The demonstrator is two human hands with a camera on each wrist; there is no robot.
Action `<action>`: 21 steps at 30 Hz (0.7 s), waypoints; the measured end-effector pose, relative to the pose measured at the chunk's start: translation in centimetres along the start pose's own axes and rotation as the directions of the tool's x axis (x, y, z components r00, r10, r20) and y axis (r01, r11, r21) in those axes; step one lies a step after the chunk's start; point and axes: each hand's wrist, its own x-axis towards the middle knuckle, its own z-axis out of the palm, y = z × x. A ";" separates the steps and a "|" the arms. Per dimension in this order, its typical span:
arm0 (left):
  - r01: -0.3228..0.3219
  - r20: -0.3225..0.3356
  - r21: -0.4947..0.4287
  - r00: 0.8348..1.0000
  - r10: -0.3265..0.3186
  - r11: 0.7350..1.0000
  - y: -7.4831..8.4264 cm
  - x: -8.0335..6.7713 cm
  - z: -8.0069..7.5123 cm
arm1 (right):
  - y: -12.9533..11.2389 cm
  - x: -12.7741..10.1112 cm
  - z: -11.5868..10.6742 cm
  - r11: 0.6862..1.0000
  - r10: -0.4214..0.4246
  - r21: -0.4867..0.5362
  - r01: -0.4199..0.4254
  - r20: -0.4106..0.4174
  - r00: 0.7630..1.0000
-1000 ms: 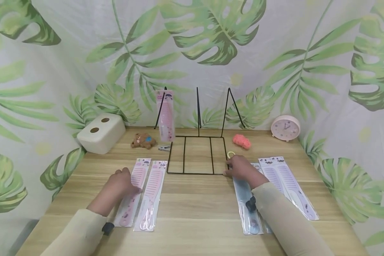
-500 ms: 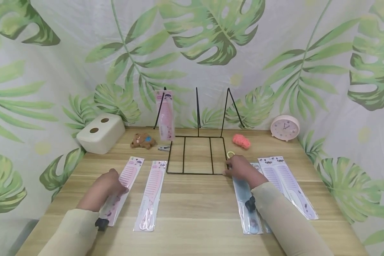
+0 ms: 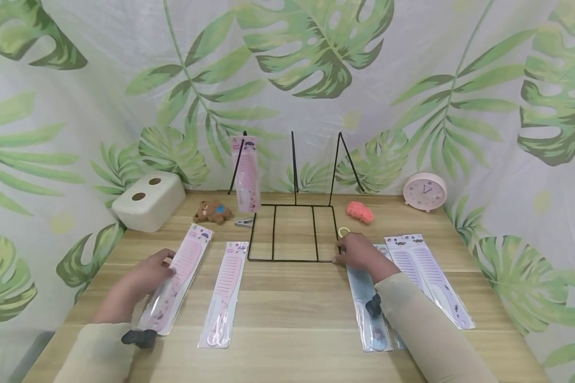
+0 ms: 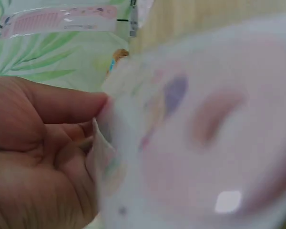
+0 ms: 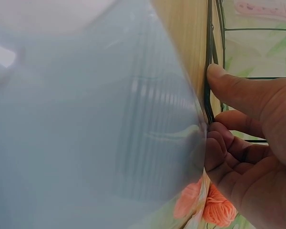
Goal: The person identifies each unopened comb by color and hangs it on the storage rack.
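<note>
On the tabletop point(image 3: 287, 319) in the head view, we see the left hand point(image 3: 144, 276) holding a packaged pink comb point(image 3: 174, 279) by its left edge, tilted up, beside a second pink comb point(image 3: 222, 292). The right hand point(image 3: 359, 251) rests at the black wire rack point(image 3: 292, 234) corner, over a blue comb point(image 3: 369, 303).

At the left wrist, fingers point(image 4: 62, 102) pinch the blurred packaging point(image 4: 200, 138).

At the right wrist, the curled fingers point(image 5: 229, 143) seem to touch the rack wire point(image 5: 209, 57); this grip is hard to tell.

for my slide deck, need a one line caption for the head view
Left hand holds a packaged pink comb; right hand grips the black wire rack.
</note>
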 end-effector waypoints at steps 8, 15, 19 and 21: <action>-0.205 -0.091 -0.363 0.979 0.184 0.909 1.5 -0.4 0.3 | -0.1 0.0 0.0 1.000 -0.007 0.000 0.007 -0.001 1.000; -0.357 -0.165 -0.497 0.934 0.317 0.791 2.3 -0.2 0.3 | 0.1 0.2 0.1 0.999 0.006 0.045 -0.007 0.013 1.000; -0.467 -0.194 -0.564 0.877 0.441 0.681 2.8 0.0 0.6 | 0.2 0.2 0.1 0.999 0.008 0.049 -0.009 0.008 1.000; -0.507 -0.204 -0.580 0.848 0.488 0.638 3.3 0.0 0.9 | 0.2 0.2 0.1 0.999 0.010 0.047 -0.010 0.005 1.000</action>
